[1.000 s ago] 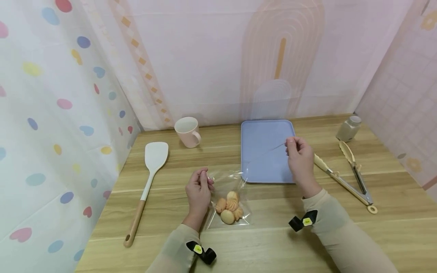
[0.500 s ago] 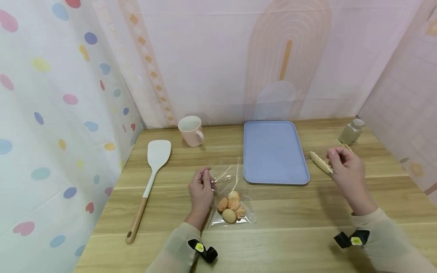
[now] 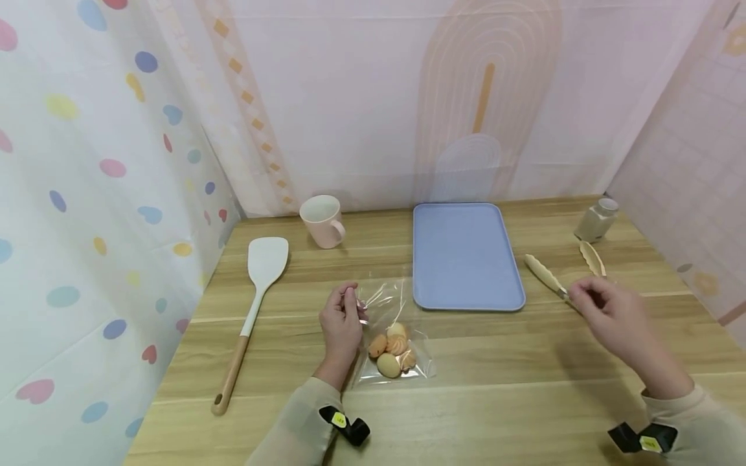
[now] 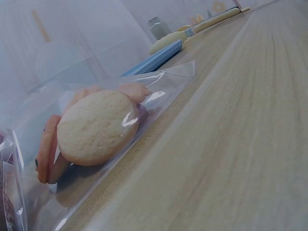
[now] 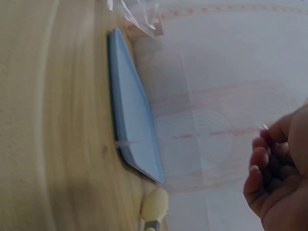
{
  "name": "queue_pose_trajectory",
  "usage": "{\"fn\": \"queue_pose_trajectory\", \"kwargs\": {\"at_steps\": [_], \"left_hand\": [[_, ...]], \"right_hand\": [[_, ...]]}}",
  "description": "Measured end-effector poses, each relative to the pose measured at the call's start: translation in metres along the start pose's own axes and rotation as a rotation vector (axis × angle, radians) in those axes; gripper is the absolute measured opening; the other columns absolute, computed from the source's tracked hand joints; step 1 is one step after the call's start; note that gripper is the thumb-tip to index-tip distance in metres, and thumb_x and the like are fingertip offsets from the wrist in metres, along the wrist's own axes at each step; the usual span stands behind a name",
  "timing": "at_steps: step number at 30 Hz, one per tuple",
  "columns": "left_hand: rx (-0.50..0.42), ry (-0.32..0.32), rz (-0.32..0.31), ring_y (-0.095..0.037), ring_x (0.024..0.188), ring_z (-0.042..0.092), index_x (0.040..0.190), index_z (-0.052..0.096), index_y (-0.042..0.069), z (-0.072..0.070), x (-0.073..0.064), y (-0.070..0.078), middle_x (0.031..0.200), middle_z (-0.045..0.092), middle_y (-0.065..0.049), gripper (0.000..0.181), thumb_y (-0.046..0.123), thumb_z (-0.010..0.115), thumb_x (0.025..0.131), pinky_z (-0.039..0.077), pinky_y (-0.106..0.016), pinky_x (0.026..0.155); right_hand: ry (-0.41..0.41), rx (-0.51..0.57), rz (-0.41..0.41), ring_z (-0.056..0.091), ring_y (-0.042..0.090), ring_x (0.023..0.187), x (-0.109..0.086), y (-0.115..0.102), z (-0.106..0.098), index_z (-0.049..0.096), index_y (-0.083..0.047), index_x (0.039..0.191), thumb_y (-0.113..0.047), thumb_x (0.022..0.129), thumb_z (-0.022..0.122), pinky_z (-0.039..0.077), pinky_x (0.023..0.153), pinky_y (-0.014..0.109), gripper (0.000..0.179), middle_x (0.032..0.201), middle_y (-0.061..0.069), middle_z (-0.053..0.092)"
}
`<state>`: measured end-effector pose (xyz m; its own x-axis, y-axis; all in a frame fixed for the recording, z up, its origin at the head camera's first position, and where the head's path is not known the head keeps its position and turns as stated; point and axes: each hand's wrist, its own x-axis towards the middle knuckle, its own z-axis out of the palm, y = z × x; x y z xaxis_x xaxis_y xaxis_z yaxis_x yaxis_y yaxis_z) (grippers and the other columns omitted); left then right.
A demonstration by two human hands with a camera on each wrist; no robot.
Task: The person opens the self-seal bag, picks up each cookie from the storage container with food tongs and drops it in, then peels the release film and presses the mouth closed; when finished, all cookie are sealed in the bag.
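Observation:
A clear plastic bag (image 3: 381,301) with several cookies (image 3: 389,365) lies on the table, its upper part raised a little. My left hand (image 3: 340,327) pinches the bag's left edge beside its upper part. Up close in the left wrist view, a round pale cookie (image 4: 97,127) shows through the plastic. Over the tongs (image 3: 543,273), my right hand (image 3: 614,317) is raised with thumb and forefinger together. From that pinch, in the right wrist view, a thin clear strip (image 5: 211,133) with a faint reddish line stretches away. The head view hardly shows this strip.
A blue tray (image 3: 466,259) lies behind and right of the bag. At the left are a white spatula (image 3: 268,259) with a wooden handle and a pink mug (image 3: 323,223). A small lidded jar (image 3: 597,220) stands at the back right.
My right hand has moved far to the right and down, from above the tray to above the tongs, drawing the strip away from the bag. My left hand has stayed at the bag.

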<state>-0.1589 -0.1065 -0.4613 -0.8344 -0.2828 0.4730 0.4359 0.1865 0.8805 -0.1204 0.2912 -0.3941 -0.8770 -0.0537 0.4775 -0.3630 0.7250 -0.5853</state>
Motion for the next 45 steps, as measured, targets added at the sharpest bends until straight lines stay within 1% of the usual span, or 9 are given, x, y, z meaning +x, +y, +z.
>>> {"fn": "queue_pose_trajectory", "kwargs": {"at_steps": [4,8,15,20,26,30,33,35,45], "left_hand": [[-0.001,0.004,-0.008,-0.043,0.051,0.056,0.101,0.061,-0.013,0.000,0.000,0.000,0.065,0.057,-0.028,0.019,0.000,0.047,0.099,0.052,-0.034,0.044],[-0.001,0.004,-0.004,-0.042,0.052,0.056,0.101,0.061,-0.012,0.000,-0.001,0.000,0.065,0.057,-0.025,0.018,0.000,0.048,0.099,0.052,-0.030,0.044],[0.002,0.005,0.005,-0.041,0.051,0.057,0.101,0.061,-0.012,-0.001,0.000,0.001,0.065,0.057,-0.025,0.018,0.000,0.048,0.099,0.052,-0.033,0.044],[-0.004,0.008,0.004,-0.041,0.051,0.057,0.101,0.061,-0.012,-0.002,0.000,0.001,0.065,0.057,-0.025,0.018,0.000,0.048,0.099,0.052,-0.031,0.044],[-0.009,-0.005,-0.013,-0.045,0.051,0.056,0.101,0.061,-0.013,-0.002,-0.001,0.002,0.065,0.058,-0.027,0.018,0.000,0.047,0.099,0.052,-0.037,0.044],[-0.003,-0.007,-0.015,-0.045,0.052,0.056,0.100,0.061,-0.012,-0.002,0.000,0.002,0.065,0.058,-0.026,0.019,0.001,0.047,0.100,0.053,-0.037,0.045],[0.001,-0.008,-0.019,-0.046,0.053,0.056,0.101,0.061,-0.012,-0.002,0.001,0.002,0.066,0.058,-0.026,0.019,0.001,0.047,0.100,0.053,-0.038,0.045],[0.002,-0.008,-0.021,-0.047,0.054,0.056,0.101,0.061,-0.012,-0.002,0.001,0.003,0.066,0.058,-0.027,0.019,0.002,0.047,0.100,0.053,-0.039,0.046],[0.022,-0.002,-0.007,-0.046,0.054,0.056,0.101,0.061,-0.011,-0.001,-0.001,0.003,0.066,0.058,-0.025,0.018,0.001,0.047,0.100,0.053,-0.034,0.047]], "right_hand": [[-0.120,0.008,-0.119,0.043,0.001,0.057,-0.004,-0.002,0.021,0.064,-0.012,0.084,-0.002,0.090,0.064,0.037,0.051,0.019,0.012,0.066,-0.010,0.050],[-0.197,0.054,-0.166,0.039,0.000,0.054,-0.005,-0.005,0.043,0.062,-0.013,0.081,-0.001,0.089,0.064,0.036,0.048,0.021,0.015,0.063,-0.013,0.044],[-0.350,0.128,-0.062,0.043,0.003,0.055,0.001,-0.018,0.077,0.065,-0.008,0.085,-0.008,0.095,0.060,0.039,0.048,0.023,0.011,0.064,-0.010,0.048],[-0.470,0.148,0.023,0.045,0.007,0.053,0.012,-0.027,0.108,0.064,-0.010,0.081,-0.015,0.098,0.057,0.040,0.048,0.025,0.019,0.060,-0.009,0.050],[-0.567,0.157,0.013,0.051,0.007,0.057,0.018,-0.037,0.126,0.068,-0.008,0.087,-0.008,0.097,0.055,0.045,0.055,0.025,0.017,0.064,-0.005,0.058],[-0.537,0.129,0.011,0.058,0.008,0.064,0.020,-0.043,0.128,0.071,-0.004,0.092,-0.001,0.092,0.060,0.048,0.061,0.025,0.011,0.071,-0.003,0.065],[-0.463,0.093,0.019,0.058,0.007,0.065,0.022,-0.043,0.128,0.071,-0.007,0.085,-0.005,0.086,0.070,0.048,0.060,0.025,0.003,0.071,-0.005,0.065],[-0.426,0.075,0.023,0.057,0.007,0.065,0.023,-0.042,0.129,0.069,-0.010,0.080,-0.008,0.082,0.075,0.048,0.060,0.024,0.007,0.071,-0.006,0.064],[-0.444,0.077,0.049,0.054,0.010,0.069,0.024,-0.040,0.133,0.068,-0.009,0.086,-0.002,0.084,0.070,0.046,0.062,0.027,0.007,0.076,-0.004,0.062]]}}
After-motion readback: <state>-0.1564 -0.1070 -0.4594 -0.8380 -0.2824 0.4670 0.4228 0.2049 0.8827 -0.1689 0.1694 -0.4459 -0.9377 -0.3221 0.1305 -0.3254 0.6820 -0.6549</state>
